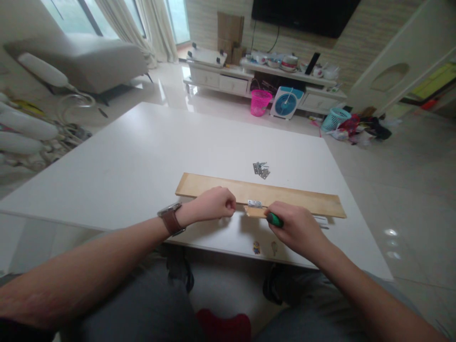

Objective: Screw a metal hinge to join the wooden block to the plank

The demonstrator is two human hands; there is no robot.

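A long wooden board [213,185] lies across the white table [171,137] in front of me. A silver hinge [254,204] sits at its near edge, over a smaller piece of wood [252,212]. My right hand [297,228] is wrapped round a screwdriver with a green and black handle [274,219], just right of the hinge. Left of the hinge, my left hand [215,203] is closed beside the board's near edge; its curled fingers hide whatever may be in them.
Several loose hinges and screws [262,170] lie beyond the board. Thin metal tools [322,223] stick out under its right end. Near the table's front edge are a small cartoon figure [256,247] and a small pale object [274,248]. A pink basket [261,102] stands on the floor.
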